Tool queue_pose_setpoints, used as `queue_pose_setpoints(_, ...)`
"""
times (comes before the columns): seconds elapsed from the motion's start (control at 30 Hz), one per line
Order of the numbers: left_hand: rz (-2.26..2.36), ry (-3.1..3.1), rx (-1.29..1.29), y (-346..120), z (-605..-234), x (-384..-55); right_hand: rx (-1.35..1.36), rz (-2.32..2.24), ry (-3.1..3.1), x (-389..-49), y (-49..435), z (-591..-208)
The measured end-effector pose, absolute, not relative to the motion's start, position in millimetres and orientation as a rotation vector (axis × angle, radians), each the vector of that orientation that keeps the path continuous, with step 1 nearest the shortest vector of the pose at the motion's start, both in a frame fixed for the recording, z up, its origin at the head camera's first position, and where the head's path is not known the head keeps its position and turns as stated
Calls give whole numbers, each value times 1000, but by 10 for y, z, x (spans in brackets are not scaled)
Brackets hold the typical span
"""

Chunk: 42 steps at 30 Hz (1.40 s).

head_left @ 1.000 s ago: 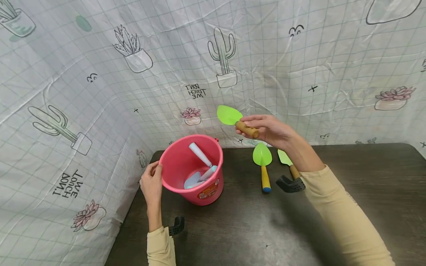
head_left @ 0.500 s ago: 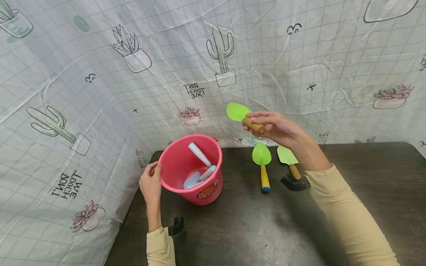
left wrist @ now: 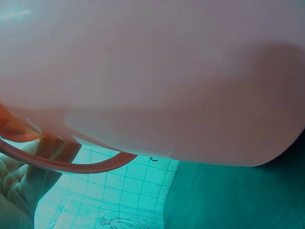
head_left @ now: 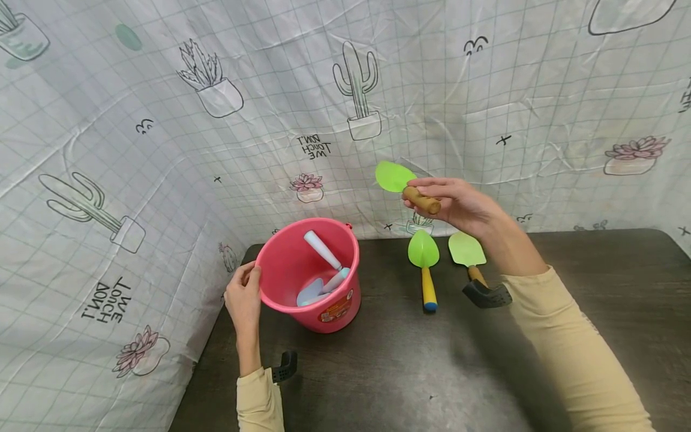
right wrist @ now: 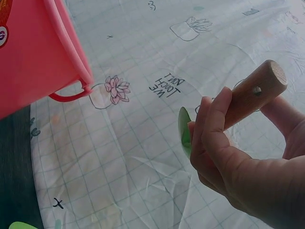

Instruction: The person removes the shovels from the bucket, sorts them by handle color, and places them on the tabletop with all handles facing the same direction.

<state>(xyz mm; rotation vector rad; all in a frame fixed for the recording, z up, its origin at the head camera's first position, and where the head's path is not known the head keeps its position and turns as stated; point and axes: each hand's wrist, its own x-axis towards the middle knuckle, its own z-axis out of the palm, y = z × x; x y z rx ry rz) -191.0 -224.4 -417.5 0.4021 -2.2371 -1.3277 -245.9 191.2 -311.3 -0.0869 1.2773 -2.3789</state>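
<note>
A black wrist piece [head_left: 487, 295] hides some of a pale green shovel [head_left: 467, 248]. A yellow-handled shovel [head_left: 424, 258] lies at three o'clock from the pink bucket [head_left: 281, 273]. Blue tools [head_left: 311, 292] sit inside. The left hand [head_left: 245, 294] pinches its nine o'clock edge. Farther, at two, the right hand [head_left: 464, 205] grips a bright green shovel [head_left: 393, 176].

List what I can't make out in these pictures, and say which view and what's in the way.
Lower handle of the rightmost trowel: head view, behind the black bracket.
Full shapes of the pale tools inside the pink bucket: head view, overlapped and behind its near rim.
Neck of the raised trowel: right wrist view, behind the right grip.
Print on the bucket label: head view, too small.
</note>
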Motion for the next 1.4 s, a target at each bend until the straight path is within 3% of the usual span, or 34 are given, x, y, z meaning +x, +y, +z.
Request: queue_pose_setpoints(1.4,-1332,-2222,399,-2217,-4172,-1892,-96,-2500,1133,-2395,2494,-3335)
